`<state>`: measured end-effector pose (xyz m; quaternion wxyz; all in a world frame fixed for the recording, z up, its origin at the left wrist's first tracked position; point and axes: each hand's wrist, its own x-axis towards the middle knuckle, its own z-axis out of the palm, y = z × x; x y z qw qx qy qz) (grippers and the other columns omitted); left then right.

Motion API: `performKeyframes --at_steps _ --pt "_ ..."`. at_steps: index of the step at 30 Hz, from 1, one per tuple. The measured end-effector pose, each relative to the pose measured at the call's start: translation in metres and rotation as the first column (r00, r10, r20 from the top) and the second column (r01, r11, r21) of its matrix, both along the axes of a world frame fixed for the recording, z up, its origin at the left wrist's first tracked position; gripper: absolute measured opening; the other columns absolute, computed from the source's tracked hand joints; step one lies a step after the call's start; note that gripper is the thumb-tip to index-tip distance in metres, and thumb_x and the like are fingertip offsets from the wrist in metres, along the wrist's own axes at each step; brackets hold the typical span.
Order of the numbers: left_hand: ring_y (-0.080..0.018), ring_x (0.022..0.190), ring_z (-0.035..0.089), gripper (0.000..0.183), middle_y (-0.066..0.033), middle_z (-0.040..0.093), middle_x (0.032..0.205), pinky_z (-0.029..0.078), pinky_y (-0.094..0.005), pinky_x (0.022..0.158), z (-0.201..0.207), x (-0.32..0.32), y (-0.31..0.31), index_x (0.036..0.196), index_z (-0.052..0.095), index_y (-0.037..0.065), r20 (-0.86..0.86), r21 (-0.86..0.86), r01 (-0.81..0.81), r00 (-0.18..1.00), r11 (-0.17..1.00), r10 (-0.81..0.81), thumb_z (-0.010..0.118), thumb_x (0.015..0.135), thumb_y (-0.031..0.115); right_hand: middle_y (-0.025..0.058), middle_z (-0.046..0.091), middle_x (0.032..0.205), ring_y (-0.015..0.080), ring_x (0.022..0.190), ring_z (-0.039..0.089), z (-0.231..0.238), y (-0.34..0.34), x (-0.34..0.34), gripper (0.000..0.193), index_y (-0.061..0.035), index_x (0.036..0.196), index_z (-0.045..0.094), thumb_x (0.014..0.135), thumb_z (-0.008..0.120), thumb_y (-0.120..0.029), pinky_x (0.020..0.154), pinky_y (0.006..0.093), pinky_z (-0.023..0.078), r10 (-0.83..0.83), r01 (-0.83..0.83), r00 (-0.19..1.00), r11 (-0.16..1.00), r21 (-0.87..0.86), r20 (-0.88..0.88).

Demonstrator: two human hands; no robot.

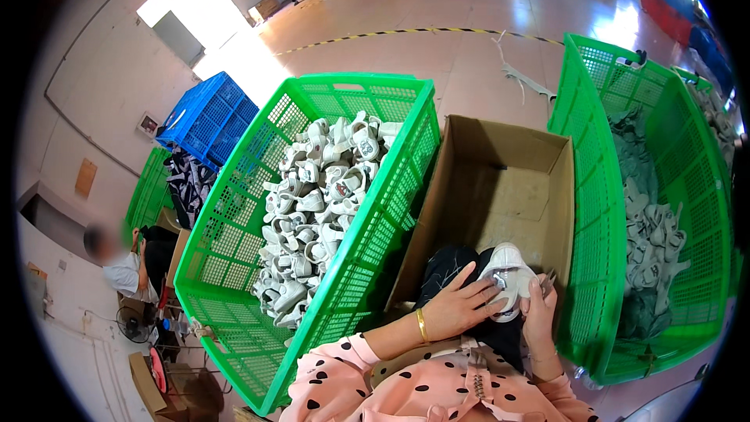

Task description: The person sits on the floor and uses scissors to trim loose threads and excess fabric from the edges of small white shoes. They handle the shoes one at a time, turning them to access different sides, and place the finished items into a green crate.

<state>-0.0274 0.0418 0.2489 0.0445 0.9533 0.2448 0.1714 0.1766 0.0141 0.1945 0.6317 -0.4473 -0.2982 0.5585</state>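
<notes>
A small white shoe [506, 259] with a clear strip over its upper is held over my lap, toe pointing away from me. My left hand [457, 306], with a gold bangle at the wrist, grips its left side, fingers laid across the upper. On the other side, the thumb and fingers of my right hand [539, 311] close on the shoe's edge. A thin, pointed, greyish thing [549, 276] sticks out by the right fingertips; its kind is too small to make out. The shoe's sole and heel are partly hidden by my hands.
An open cardboard box [512, 187] lies just beyond my lap. To its left stands a green crate [426, 137] heaped with small white shoes [320, 203]; another green crate [590, 211] on the right holds more shoes. A person [129, 273] sits far left, near a fan [133, 324].
</notes>
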Motion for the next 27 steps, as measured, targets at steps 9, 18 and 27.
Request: performKeyframes --at_steps 9,18,27 --pt "-0.0233 0.118 0.055 0.048 -0.0070 0.062 0.116 0.027 -0.0507 0.113 -0.010 -0.009 0.001 0.132 0.054 0.018 0.027 0.174 0.031 0.999 0.984 -0.036 0.055 0.085 0.020 -0.0049 0.046 0.061 0.0018 0.043 0.035 0.012 0.003 -0.007 0.017 -0.0104 0.084 0.049 0.098 0.055 -0.018 0.038 0.0199 0.025 0.006 -0.014 0.991 0.998 -0.057 -0.137" --pt "-0.0254 0.100 0.059 0.043 -0.0117 0.060 0.108 0.050 -0.0366 0.075 0.039 -0.025 0.052 0.124 0.059 0.015 0.079 0.419 0.050 0.993 0.907 -0.091 0.060 0.081 0.016 -0.0059 0.046 0.060 0.0026 0.042 0.032 0.070 0.064 -0.027 0.014 -0.0102 0.087 0.053 0.097 0.058 -0.020 0.037 0.0219 0.022 0.020 -0.012 0.990 0.998 0.059 -0.142" --pt "-0.0196 0.099 0.060 0.034 0.0005 0.063 0.115 0.050 -0.0293 0.073 0.016 -0.003 0.001 0.113 0.070 0.015 0.171 0.479 0.041 0.975 0.877 -0.139 0.061 0.081 0.011 -0.0079 0.038 0.053 0.0018 0.046 0.032 0.066 0.010 -0.004 0.025 -0.0123 0.077 0.052 0.098 0.052 -0.025 0.042 0.0205 0.022 0.065 -0.064 0.996 0.998 0.021 -0.054"
